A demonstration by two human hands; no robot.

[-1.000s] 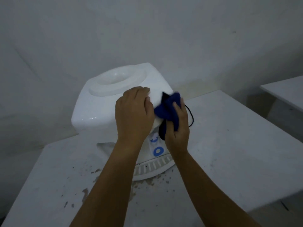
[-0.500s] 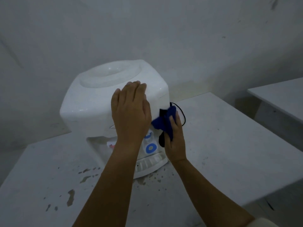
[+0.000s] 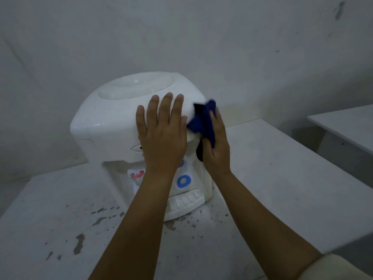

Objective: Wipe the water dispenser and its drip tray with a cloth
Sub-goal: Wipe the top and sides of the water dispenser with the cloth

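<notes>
**Wiping the right flank of a countertop dispenser, body braced**

Left hand (image 3: 161,136): laid flat, fingers straight and together, on the front upper shoulder of the white moulded-plastic water dispenser (image 3: 113,122); judged a brace, to stop the light casing sliding under the wiping pressure. Right hand (image 3: 217,146): fingers folded over a crumpled dark-blue cloth (image 3: 202,122), pressing it against the upper right corner of the casing, just beside the bracing hand. Wiped face turned partly away, so extent of contact not discernible. Round recessed bottle seat (image 3: 135,86) on top: uncovered. Red tap lever (image 3: 138,175) and blue ring label (image 3: 183,181) on the front panel, below the left wrist. White slotted drip tray (image 3: 185,201): at the foot, touched by neither hand; probably yet to be wiped. Pale, paint-chipped table (image 3: 60,215): bearing the dispenser, dark flecks clustered before the tray.
</notes>
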